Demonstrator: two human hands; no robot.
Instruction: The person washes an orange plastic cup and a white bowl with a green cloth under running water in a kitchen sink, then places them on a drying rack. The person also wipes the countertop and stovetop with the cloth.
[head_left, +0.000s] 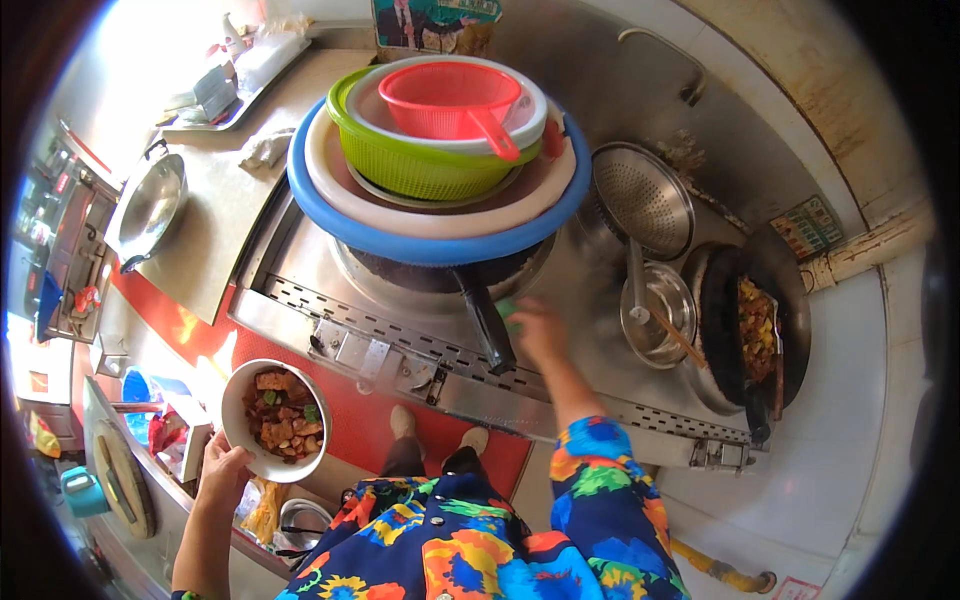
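Note:
A white bowl of braised meat chunks with green pieces is gripped at its rim by my left hand, low on the left. My right hand, slightly blurred, is over the steel stove top, closed around something green, perhaps a cloth or sponge. Just left of it runs the black handle of a wok, on which a blue basin stands. Stacked in the basin are a pale basin, a green basket, a white basin and a red strainer.
Right of my right hand are a perforated steel ladle, a steel bowl and a wok with cooked food. At left, another wok rests on the counter. A round cutting board with a knife lies lower left.

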